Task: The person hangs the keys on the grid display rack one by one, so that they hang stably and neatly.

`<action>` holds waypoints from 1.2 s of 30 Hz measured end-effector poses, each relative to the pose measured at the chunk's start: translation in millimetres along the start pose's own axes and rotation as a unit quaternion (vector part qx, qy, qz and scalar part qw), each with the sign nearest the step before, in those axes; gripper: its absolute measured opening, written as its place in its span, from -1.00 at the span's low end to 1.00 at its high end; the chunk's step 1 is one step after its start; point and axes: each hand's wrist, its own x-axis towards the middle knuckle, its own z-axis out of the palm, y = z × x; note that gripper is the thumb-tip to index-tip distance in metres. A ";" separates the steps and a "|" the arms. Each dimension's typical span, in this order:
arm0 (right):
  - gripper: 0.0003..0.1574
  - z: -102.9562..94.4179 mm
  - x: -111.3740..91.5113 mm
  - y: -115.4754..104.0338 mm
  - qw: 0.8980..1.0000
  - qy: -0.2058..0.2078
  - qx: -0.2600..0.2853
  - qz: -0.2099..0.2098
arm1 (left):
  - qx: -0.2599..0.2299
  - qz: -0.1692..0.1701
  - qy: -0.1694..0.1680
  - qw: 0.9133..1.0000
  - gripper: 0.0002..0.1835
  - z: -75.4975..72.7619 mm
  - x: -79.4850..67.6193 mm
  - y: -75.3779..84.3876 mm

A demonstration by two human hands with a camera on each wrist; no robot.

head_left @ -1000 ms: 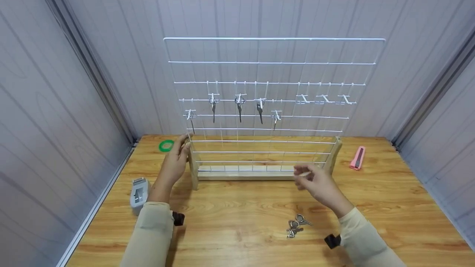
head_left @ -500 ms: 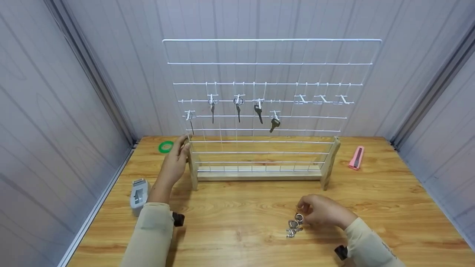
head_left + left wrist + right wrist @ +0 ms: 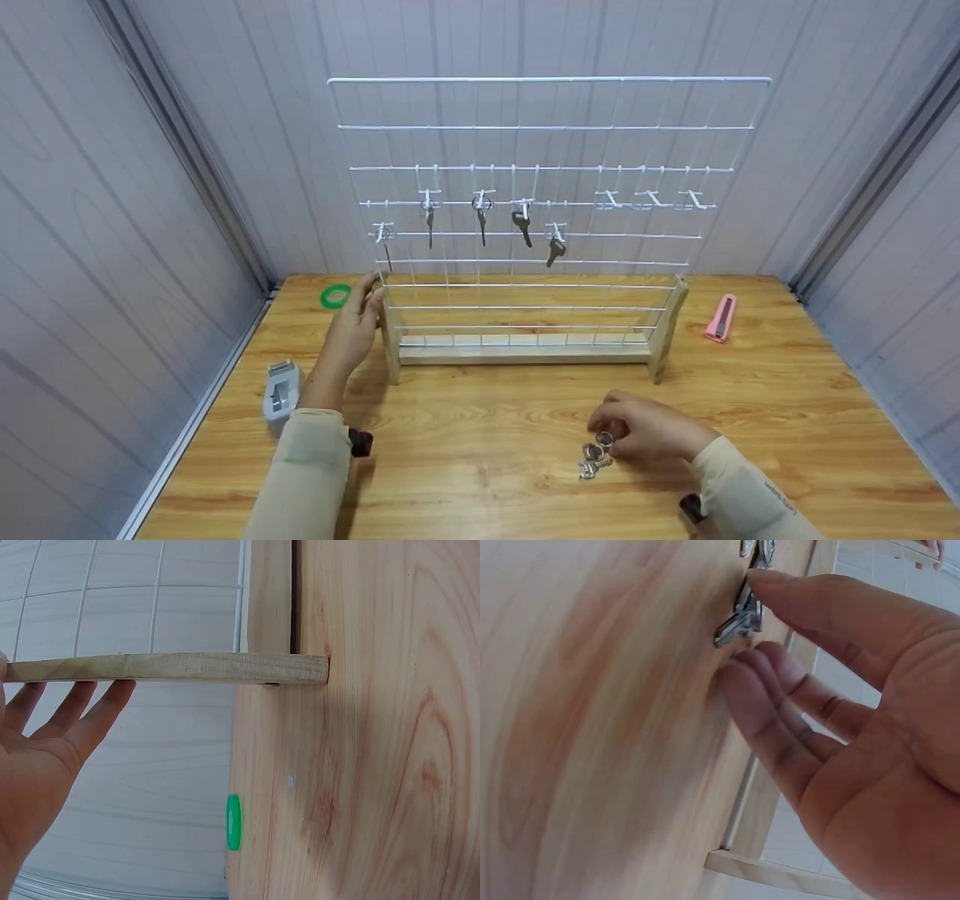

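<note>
In the head view, my left hand (image 3: 354, 330) holds the left wooden post (image 3: 187, 667) of a white wire grid rack (image 3: 525, 307). Its fingers lie at the post's outer side, the thumb at its front edge. Over the table beside a small pile of keys with rings (image 3: 592, 454) is my right hand (image 3: 649, 426). Seen from the right wrist, the thumb is at the keys (image 3: 742, 624), while the other fingers stand apart from it, half bent. Several keys hang from hooks on the grid, such as one key (image 3: 556, 251) on a lower hook.
Three hooks without keys (image 3: 651, 199) are at the grid's right. A green tape roll (image 3: 335, 296) and a grey device with a recessed top (image 3: 281, 394) lie to the left. A pink box cutter (image 3: 721, 318) lies at the right. Panel walls surround the wooden table (image 3: 465, 465).
My right hand has come down from in front of the rack to the keys on the table, its fingers shifting slightly left. The lower right hanging key has turned. My left hand stays put.
</note>
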 end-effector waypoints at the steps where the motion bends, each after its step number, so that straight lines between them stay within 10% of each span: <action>1: -0.58 0.2 1.2 0.9 1.000 -0.002 0.002 -0.002 | 0.001 0.000 -0.001 1.000 -0.45 -0.2 -0.2 -0.1; 22: -0.85 3.6 8.1 7.9 0.997 0.036 -0.062 -0.041 | 0.006 0.002 -0.002 1.000 -0.44 -0.4 1.0 -3.5; 36: -0.91 23.8 9.0 -2.9 0.953 0.154 -0.220 -0.138 | 0.006 -0.005 -0.005 1.000 -0.44 -0.4 1.4 -2.4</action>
